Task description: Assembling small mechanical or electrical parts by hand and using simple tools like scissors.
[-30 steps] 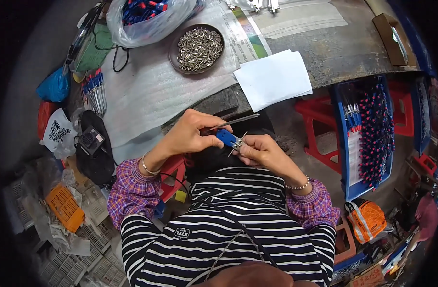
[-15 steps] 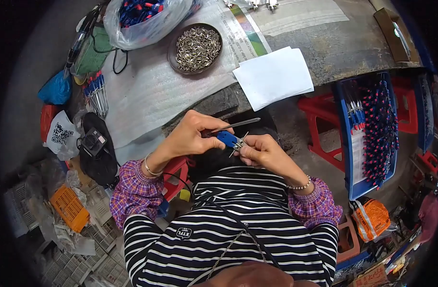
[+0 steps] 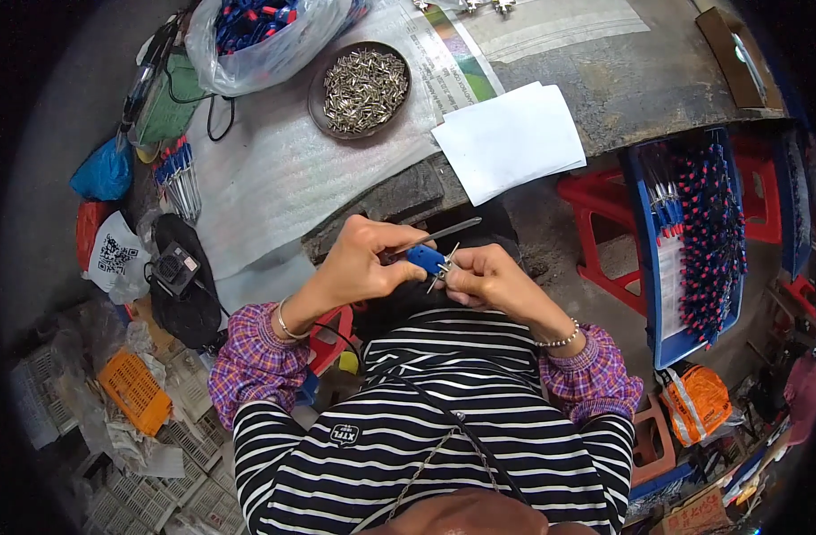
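In front of my body, my left hand is closed in a pinch on one end of a small blue plastic piece that has dark holes. A slim grey metal rod-like tool also sticks out of that hand, pointing right; its other end is hidden in the fingers. My right hand pinches a small silver metal part with thin prongs, which meets the right end of the blue piece. How the two join is too small to tell.
A round bowl of small metal pins stands on the bench, beside a plastic bag of blue-and-red parts. White paper sheets lie at the bench edge. A blue tray of blue-and-red-handled pieces sits right, near a red stool.
Both hands keep their grip on the blue piece and metal part, which have turned slightly. The whole view has shifted a little.
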Available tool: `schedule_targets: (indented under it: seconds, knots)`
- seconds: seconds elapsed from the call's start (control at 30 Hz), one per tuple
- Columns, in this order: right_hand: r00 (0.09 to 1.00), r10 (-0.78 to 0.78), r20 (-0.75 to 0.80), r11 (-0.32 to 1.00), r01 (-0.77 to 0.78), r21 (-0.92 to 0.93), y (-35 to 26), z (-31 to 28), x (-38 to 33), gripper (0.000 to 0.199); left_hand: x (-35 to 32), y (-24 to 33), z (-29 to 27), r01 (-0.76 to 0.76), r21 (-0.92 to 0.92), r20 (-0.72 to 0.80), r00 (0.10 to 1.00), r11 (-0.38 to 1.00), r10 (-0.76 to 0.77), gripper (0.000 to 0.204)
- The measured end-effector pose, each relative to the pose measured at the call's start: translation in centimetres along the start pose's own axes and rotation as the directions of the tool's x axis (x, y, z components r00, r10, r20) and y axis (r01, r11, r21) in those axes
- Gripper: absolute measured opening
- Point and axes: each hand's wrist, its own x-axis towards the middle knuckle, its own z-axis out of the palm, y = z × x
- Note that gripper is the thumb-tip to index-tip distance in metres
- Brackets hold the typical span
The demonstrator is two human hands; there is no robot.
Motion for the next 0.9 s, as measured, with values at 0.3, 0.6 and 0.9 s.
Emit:
schedule_targets:
  seconds: [0.3,0.6,0.9]
  knots:
    - [0.998,0.015,0.064,0.989,-0.025,0.145,0.3,-0.1,-0.3,0.022,0.5,0.1,-0.5,0.021,-0.012,0.077,0.997,1.000,-0.020,0.027]
    - [0.997,-0.008,0.078,0.998,0.013,-0.066,-0.3,-0.4,-0.8,0.023,0.7,-0.5,-0.9,-0.026,-0.038,0.144,0.989,0.999,0.031,0.028]
    - [0.999,-0.031,-0.008,0.999,0.031,0.026,0.3,0.0,-1.0,0.022,0.4,-0.2,-0.8,0.094,0.022,0.105,0.990,0.995,-0.096,0.028]
